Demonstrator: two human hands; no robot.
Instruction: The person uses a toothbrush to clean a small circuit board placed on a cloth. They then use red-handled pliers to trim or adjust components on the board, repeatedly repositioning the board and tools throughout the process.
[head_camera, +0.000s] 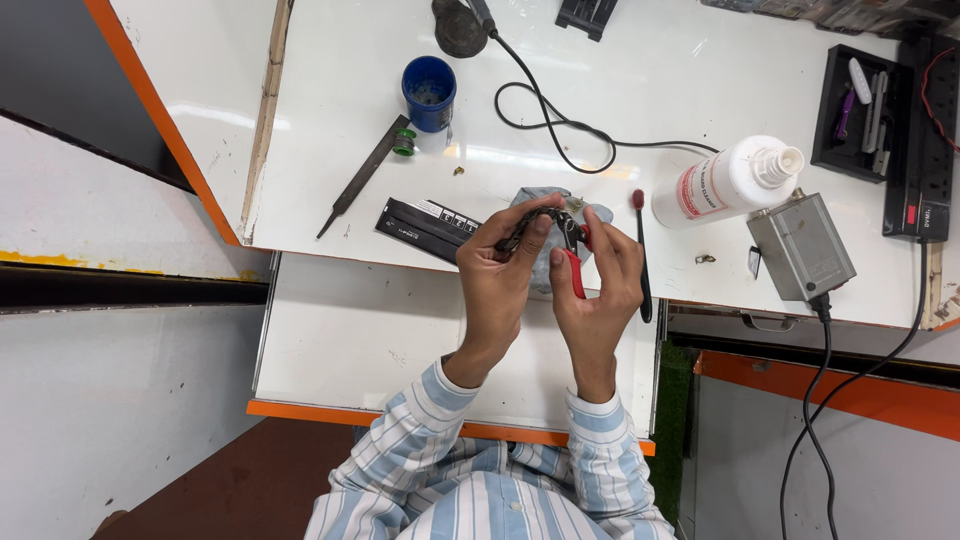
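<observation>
My right hand (602, 285) grips small cutting pliers with red handles (574, 262), jaws pointing up. My left hand (500, 275) pinches a small dark part (522, 236) right at the pliers' jaws. Both hands meet above a crumpled grey cloth (540, 200) lying on the white table (330, 120). What exactly sits between the fingertips is too small to make out.
A dark brush with a red tip (641, 250) lies right of my hands. Nearby: a white bottle (725, 180) on its side, a grey metal box (800, 245) with a cable, a blue cup (429, 92), a metal file (362, 175), a black flat packet (425, 225), a black tool tray (860, 110).
</observation>
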